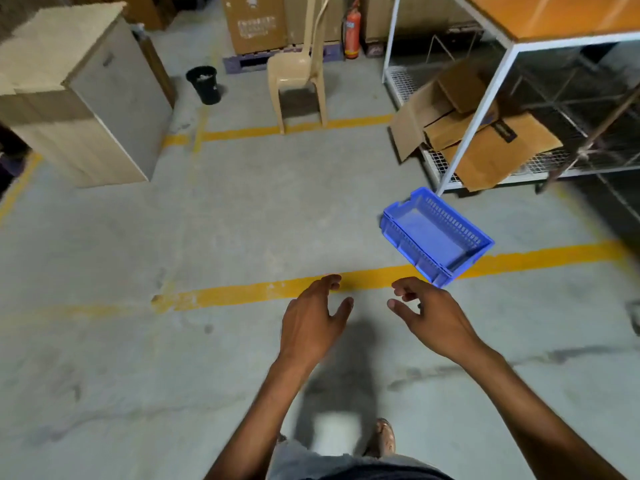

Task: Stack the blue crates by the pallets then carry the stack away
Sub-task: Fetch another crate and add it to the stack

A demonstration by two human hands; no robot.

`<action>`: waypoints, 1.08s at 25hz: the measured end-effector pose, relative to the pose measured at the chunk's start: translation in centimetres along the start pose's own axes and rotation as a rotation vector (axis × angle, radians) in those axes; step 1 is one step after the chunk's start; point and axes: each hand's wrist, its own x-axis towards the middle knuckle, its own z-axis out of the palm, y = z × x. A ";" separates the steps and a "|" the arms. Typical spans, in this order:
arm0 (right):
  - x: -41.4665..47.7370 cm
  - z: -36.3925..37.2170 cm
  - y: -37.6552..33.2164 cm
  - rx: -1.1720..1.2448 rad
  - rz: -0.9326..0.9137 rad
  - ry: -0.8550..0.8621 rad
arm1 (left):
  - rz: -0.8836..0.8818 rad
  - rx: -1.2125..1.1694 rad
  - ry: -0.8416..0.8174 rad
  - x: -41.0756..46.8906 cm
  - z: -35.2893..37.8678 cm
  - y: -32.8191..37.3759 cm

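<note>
One shallow blue crate [437, 236] with slotted walls lies on the concrete floor at the right, straddling a yellow floor line, close to the leg of a white rack. It holds nothing. My left hand [311, 323] and my right hand [429, 320] reach forward at the centre of the view, fingers spread and holding nothing. The right hand is just below and left of the crate's near corner, not touching it. A purple pallet [242, 62] under cardboard boxes stands far back.
A white metal rack [464, 133] with an orange top and opened cardboard boxes [485, 133] stands right. A beige plastic chair [299, 74], a black bin [204, 84], a red fire extinguisher [352, 32] and a wooden cabinet [86, 98] stand further back. My feet show below.
</note>
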 end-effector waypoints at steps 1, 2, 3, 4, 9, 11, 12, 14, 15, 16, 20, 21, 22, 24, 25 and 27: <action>0.7 -1.5 1.7 0.006 0.024 0.012 | 0.021 -0.005 -0.015 1.1 1.4 1.8; 1.5 -2.9 3.4 0.010 0.045 0.022 | 0.042 -0.005 -0.032 2.3 2.6 3.5; 2.4 -4.0 4.9 0.020 0.068 0.025 | 0.069 0.003 -0.045 3.7 3.8 5.0; 3.7 -5.2 6.5 0.038 0.095 0.025 | 0.094 0.013 -0.060 5.4 5.3 6.3; 10.8 -9.4 13.6 0.134 0.223 0.093 | 0.139 -0.004 -0.170 15.0 12.3 10.0; 13.4 -11.0 16.8 0.162 0.287 0.142 | 0.131 -0.059 -0.235 18.9 15.5 11.4; 14.7 -11.8 18.7 0.179 0.330 0.174 | 0.126 -0.067 -0.276 20.7 17.2 12.2; 17.3 -13.3 22.9 0.214 0.434 0.215 | 0.142 -0.063 -0.342 24.0 20.8 14.1; 18.6 -13.8 24.8 0.226 0.489 0.225 | 0.138 -0.076 -0.378 25.5 22.5 14.9; 19.8 -14.1 26.7 0.244 0.544 0.235 | 0.114 -0.093 -0.417 26.8 24.2 15.6; 25.5 -13.2 36.5 0.285 0.762 0.232 | 0.032 -0.085 -0.498 32.7 32.5 17.7; 26.9 -12.5 39.0 0.279 0.791 0.207 | 0.004 -0.091 -0.502 34.1 34.8 17.7; 28.6 -11.8 41.7 0.272 0.812 0.186 | -0.032 -0.111 -0.502 35.6 37.4 17.8; 31.7 -10.0 47.0 0.251 0.838 0.136 | -0.121 -0.159 -0.499 38.2 43.1 17.4; 33.1 -9.2 49.1 0.237 0.841 0.112 | -0.160 -0.176 -0.504 39.3 45.7 17.1; 35.8 -6.8 53.9 0.222 0.864 0.051 | -0.249 -0.199 -0.538 41.1 51.4 16.0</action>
